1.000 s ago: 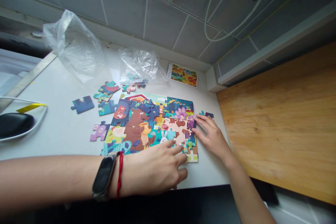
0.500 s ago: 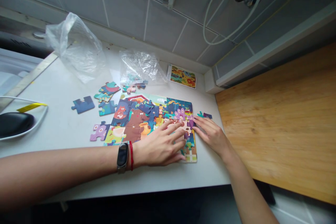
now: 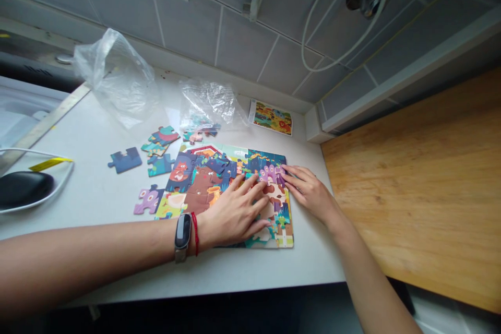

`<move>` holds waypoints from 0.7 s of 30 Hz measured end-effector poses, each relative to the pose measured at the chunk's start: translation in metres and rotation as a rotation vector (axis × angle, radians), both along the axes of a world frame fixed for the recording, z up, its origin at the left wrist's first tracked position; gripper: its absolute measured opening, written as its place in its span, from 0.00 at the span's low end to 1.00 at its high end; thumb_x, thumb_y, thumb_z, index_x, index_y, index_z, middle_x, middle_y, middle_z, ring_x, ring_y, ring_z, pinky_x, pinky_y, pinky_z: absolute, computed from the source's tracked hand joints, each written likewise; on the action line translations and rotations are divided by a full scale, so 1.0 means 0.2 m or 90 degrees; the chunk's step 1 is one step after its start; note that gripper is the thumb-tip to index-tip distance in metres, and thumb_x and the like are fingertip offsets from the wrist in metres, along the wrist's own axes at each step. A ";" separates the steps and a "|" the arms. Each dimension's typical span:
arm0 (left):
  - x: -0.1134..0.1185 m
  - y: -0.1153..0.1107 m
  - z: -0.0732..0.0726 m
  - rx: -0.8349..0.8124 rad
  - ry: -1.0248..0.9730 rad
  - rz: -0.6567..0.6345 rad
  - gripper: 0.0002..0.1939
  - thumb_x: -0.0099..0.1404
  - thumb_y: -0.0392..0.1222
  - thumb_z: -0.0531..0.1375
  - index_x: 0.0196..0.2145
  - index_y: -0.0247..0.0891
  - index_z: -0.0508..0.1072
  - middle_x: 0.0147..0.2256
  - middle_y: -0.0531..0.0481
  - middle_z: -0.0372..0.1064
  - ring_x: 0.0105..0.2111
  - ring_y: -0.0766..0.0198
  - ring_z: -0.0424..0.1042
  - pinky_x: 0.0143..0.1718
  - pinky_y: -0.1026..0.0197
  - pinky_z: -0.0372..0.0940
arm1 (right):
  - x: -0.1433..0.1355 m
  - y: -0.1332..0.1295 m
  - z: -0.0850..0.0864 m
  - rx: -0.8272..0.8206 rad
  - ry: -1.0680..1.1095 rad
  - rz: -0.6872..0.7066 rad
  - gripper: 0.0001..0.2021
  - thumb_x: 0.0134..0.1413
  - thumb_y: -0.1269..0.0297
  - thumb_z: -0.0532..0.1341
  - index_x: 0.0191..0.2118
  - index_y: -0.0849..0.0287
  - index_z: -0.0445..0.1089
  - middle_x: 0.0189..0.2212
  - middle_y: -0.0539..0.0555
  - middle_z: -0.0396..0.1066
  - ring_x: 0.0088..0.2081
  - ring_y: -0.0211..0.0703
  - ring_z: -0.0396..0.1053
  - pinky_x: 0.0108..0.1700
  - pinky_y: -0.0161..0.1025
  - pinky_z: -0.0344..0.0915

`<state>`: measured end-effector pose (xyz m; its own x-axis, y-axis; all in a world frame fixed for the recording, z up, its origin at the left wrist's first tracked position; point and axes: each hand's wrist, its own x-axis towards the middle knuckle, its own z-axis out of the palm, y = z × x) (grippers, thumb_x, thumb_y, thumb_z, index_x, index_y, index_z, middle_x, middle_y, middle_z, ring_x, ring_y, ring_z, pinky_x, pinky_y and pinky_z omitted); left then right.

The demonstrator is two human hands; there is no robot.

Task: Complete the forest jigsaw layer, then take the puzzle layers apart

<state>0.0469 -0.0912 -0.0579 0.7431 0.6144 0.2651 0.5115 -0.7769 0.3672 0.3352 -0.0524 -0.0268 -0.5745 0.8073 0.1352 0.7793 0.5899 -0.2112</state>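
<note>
White tabletop [image 3: 97, 198] carries a colourful puzzle [image 3: 203, 190] near its front edge, with a brown bear showing in the picture; clock directions run from the puzzle's middle. Toward four and five o'clock, the left hand [image 3: 238, 213] lies palm down over the puzzle, its fingers apart and grasping nothing, and it hides part of the picture. A watch [image 3: 182, 230] and a red string [image 3: 194, 234] circle that wrist. Between two and three o'clock, the right hand [image 3: 309, 193] has its fingers close together at the puzzle's edge; whether they pinch a piece cannot be told. At nine o'clock, a purple piece [image 3: 147, 200] sits just beside the puzzle; between nine and ten lies a blue piece [image 3: 126, 160], and at ten a small pile [image 3: 161, 141]. A crumpled bag [image 3: 211, 103] partly covers more pieces [image 3: 193, 136] near twelve; a larger clear bag [image 3: 121, 81] stands between ten and eleven. Near one o'clock lies a picture card [image 3: 271, 116]. Well off at nine is a black mouse-like object [image 3: 25, 189]; at three, a wooden surface [image 3: 410, 182].
</note>
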 end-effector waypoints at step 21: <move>0.00 0.00 0.00 0.009 -0.005 0.013 0.26 0.79 0.58 0.51 0.61 0.36 0.71 0.69 0.31 0.60 0.69 0.38 0.59 0.68 0.36 0.53 | -0.17 -0.07 0.01 0.033 -0.064 -0.058 0.17 0.71 0.67 0.58 0.59 0.58 0.78 0.57 0.63 0.78 0.62 0.62 0.73 0.63 0.63 0.73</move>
<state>0.0464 -0.0916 -0.0587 0.7279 0.6264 0.2790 0.5251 -0.7709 0.3606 0.3015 -0.0654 -0.0238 -0.5114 0.8504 0.1236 0.8463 0.5234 -0.0997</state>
